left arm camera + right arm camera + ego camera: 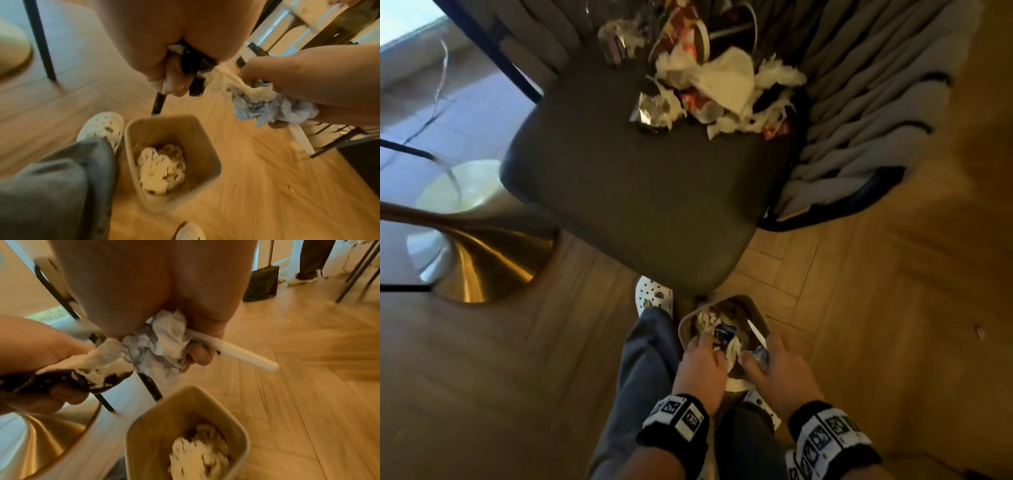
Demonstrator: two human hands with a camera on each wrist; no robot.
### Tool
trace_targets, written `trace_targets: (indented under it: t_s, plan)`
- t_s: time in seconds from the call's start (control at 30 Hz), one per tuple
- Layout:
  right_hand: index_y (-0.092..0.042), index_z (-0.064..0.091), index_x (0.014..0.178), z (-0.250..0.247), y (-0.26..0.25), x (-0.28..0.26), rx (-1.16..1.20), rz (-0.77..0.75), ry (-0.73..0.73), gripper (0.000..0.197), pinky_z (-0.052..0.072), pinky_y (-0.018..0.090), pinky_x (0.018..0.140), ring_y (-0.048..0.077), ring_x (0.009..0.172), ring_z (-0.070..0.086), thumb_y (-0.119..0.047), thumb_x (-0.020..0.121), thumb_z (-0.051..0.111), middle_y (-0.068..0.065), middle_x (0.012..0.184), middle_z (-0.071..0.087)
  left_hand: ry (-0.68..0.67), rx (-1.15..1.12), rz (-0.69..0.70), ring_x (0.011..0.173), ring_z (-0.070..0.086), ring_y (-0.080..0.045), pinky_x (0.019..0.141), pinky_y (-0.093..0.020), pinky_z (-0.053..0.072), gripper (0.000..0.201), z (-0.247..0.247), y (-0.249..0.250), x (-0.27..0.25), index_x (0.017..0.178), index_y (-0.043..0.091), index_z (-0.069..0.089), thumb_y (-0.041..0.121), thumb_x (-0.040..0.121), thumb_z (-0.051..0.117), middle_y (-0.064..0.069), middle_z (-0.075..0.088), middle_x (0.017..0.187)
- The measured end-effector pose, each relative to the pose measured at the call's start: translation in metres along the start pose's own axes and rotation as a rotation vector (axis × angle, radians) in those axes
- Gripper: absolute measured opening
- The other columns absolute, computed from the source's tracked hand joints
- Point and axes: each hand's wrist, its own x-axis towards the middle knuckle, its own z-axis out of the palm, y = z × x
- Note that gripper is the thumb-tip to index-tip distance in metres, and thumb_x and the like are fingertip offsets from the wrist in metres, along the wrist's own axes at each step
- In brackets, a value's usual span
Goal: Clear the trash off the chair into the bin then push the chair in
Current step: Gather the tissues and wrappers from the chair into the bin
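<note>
Both hands hover over the small tan bin (758,317) (213,162) (242,434) on the floor in front of the dark chair seat (626,192). My left hand (703,359) (174,76) grips a black wrapper (195,65) (61,379) and white tissue (102,363). My right hand (770,363) (185,345) holds crumpled bluish paper (273,110) (158,353) and a white straw (236,350). White crumpled paper (162,168) lies inside the bin. A pile of trash (715,85), tissues, foil and wrappers, sits at the far side of the seat.
A brass table base (482,260) stands left of the chair, under a glass tabletop. A grey knitted blanket (859,120) lies to the chair's right. My feet in white clogs (654,298) flank the bin on the wooden floor (893,325). A black bag (261,283) stands further off.
</note>
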Motion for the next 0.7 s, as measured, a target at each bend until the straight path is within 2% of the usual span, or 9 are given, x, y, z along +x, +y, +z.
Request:
trace_targets:
  t_s: [0.13,0.23,0.3,0.4,0.5,0.53,0.6,0.67,0.7]
  plan:
    - [-0.015,0.048,0.105,0.064,0.032,0.063,-0.021,0.126,-0.063,0.047,0.048,0.035,0.075,0.03,0.095,0.06,-0.057,0.083,0.054,0.012,0.108,0.06,0.001,0.071,-0.149,0.121,0.055,-0.031,0.103,-0.038,0.045,0.031,0.054,-0.034,0.044,0.13,0.006,0.052,0.021,0.104,0.044,-0.014,0.053,0.135]
    - [-0.013,0.047,0.117,0.09,0.043,0.107,0.059,0.202,-0.099,0.06,0.046,0.034,0.075,0.033,0.101,0.061,-0.06,0.081,0.059,0.013,0.111,0.062,-0.033,-0.048,-0.279,0.121,0.055,-0.035,0.103,-0.043,0.045,0.046,0.073,-0.054,0.085,0.137,0.009,0.051,0.037,0.1,0.048,-0.015,0.053,0.137]
    - [-0.016,0.046,0.124,0.095,0.048,0.122,0.144,0.221,-0.128,0.061,0.045,0.033,0.074,0.032,0.102,0.062,-0.058,0.082,0.062,0.01,0.11,0.063,-0.078,-0.134,-0.318,0.119,0.058,-0.032,0.102,-0.041,0.047,0.055,0.076,-0.062,0.099,0.141,0.017,0.051,0.049,0.096,0.051,-0.012,0.057,0.137]
    - [-0.021,0.049,0.127,0.092,0.049,0.117,0.189,0.19,-0.048,0.06,0.049,0.034,0.083,0.027,0.106,0.061,-0.056,0.081,0.065,0.004,0.112,0.064,-0.061,-0.139,-0.269,0.123,0.058,-0.027,0.101,-0.034,0.047,0.069,0.067,-0.064,0.1,0.151,0.023,0.042,0.059,0.092,0.053,-0.006,0.058,0.14]
    - [-0.024,0.057,0.118,0.07,0.038,0.09,0.246,0.103,0.046,0.047,0.052,0.038,0.089,0.018,0.103,0.061,-0.055,0.083,0.063,-0.001,0.113,0.065,-0.051,-0.091,-0.202,0.128,0.055,-0.022,0.106,-0.038,0.047,0.077,0.047,-0.054,0.082,0.153,0.027,0.036,0.065,0.088,0.053,-0.004,0.048,0.15]
    - [-0.026,0.06,0.112,0.057,0.03,0.078,0.291,0.066,0.055,0.039,0.053,0.038,0.089,0.015,0.101,0.062,-0.053,0.085,0.062,-0.003,0.109,0.066,-0.036,-0.052,-0.161,0.126,0.056,-0.021,0.106,-0.039,0.048,0.071,0.037,-0.049,0.074,0.149,0.027,0.042,0.063,0.088,0.053,-0.003,0.05,0.148]
    - [-0.033,0.062,0.099,0.029,0.01,0.055,0.347,-0.002,0.088,0.02,0.055,0.039,0.083,0.009,0.092,0.064,-0.05,0.088,0.06,-0.009,0.095,0.069,-0.008,0.028,-0.078,0.113,0.062,-0.017,0.1,-0.038,0.053,0.048,0.019,-0.041,0.062,0.132,0.027,0.059,0.054,0.093,0.053,-0.002,0.061,0.134]
    - [-0.038,0.061,0.088,-0.013,-0.028,0.038,0.391,-0.066,0.169,0.011,0.056,0.035,0.076,0.004,0.083,0.064,-0.049,0.09,0.058,-0.012,0.085,0.069,0.01,0.018,-0.021,0.091,0.065,-0.01,0.086,-0.035,0.057,0.024,-0.016,-0.018,0.047,0.108,0.029,0.066,0.045,0.097,0.051,0.002,0.069,0.108]
    - [-0.039,0.06,0.086,-0.036,-0.051,0.032,0.418,-0.091,0.206,0.01,0.054,0.03,0.073,0.003,0.081,0.063,-0.046,0.092,0.056,-0.012,0.083,0.068,0.013,-0.002,0.005,0.081,0.064,-0.005,0.077,-0.029,0.056,0.021,-0.035,-0.005,0.039,0.101,0.028,0.066,0.041,0.099,0.05,0.006,0.068,0.094]
